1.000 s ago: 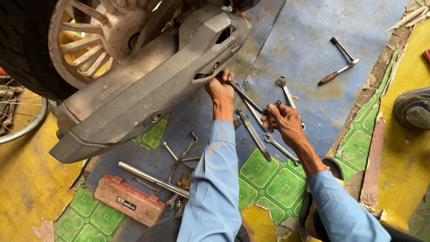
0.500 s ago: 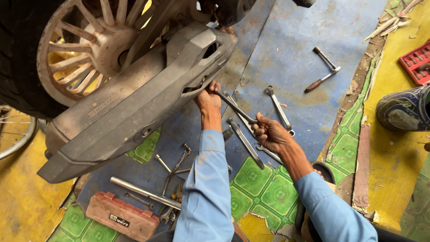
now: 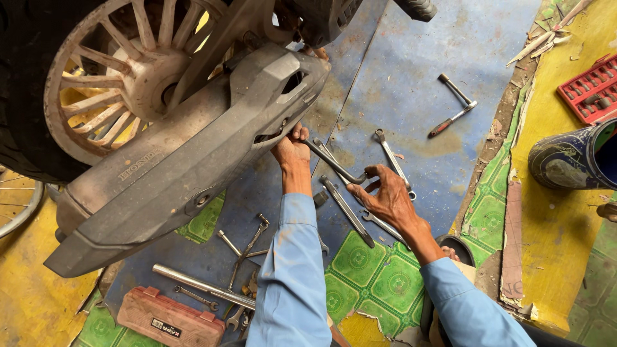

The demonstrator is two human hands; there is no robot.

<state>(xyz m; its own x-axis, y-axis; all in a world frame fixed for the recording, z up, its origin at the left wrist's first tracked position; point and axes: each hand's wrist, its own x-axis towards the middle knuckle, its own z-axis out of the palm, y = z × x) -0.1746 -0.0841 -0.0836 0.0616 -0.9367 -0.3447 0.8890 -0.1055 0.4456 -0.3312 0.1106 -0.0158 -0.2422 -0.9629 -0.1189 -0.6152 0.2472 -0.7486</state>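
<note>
A grey motorcycle exhaust cover (image 3: 186, 167) hangs in front of a spoked rear wheel (image 3: 122, 83). My left hand (image 3: 290, 149) reaches under the cover's lower edge, its fingers curled against the metal. My right hand (image 3: 385, 196) grips the bent end of a long offset wrench (image 3: 334, 160), whose far end runs up toward my left hand. Both arms wear light blue sleeves. What the wrench's far end sits on is hidden by my left hand and the cover.
Loose spanners (image 3: 392, 157) lie on the blue floor mat beside my right hand. An L-shaped socket handle (image 3: 457, 103) lies farther off. A long steel bar (image 3: 202, 286) and a red tool case (image 3: 170, 320) lie lower left. A red socket tray (image 3: 594, 87) and a rubber boot (image 3: 572, 157) stand right.
The view has shifted, so the wheel and cover now sit more to the left. My right hand has moved up along the wrench toward its bend. My left hand stays under the cover.
</note>
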